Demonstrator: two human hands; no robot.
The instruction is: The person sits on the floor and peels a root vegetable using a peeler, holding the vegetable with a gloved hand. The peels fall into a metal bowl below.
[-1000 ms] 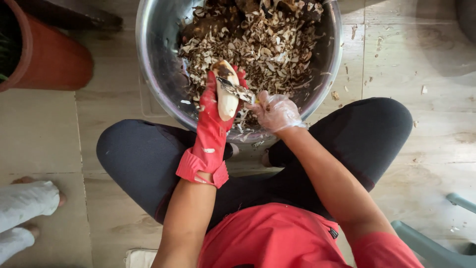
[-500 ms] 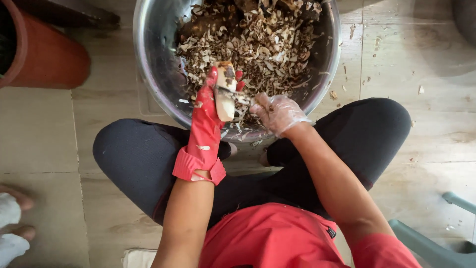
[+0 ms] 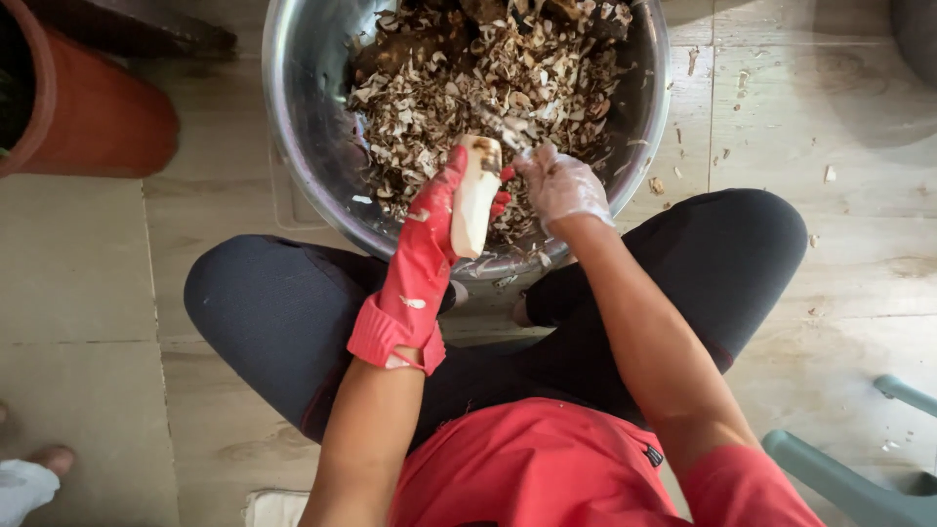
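Knees folded apart on the floor (image 3: pixel 859 293) frame the work, dark trousers below our red shirt. Our left hand (image 3: pixel 434 229), in a red rubber glove, has its grip clenched around a pale peeled root (image 3: pixel 475 200), held upright over the near rim of the bowl; the root's top end keeps a patch of dark skin. Our right hand (image 3: pixel 558 185), in a thin clear glove, sits just beside the root on its right, fingers closed on a small blade (image 3: pixel 498 127) that is blurred and hard to make out; it points up and left past the root's tip. Beyond both hands the big steel bowl (image 3: pixel 303 146) rests on the floor between our knees, heaped with brown and white peelings (image 3: pixel 488 68). A few scraps lie scattered on the floor to the right. Far left stands a terracotta pot (image 3: pixel 88 117), well apart from the bowl.
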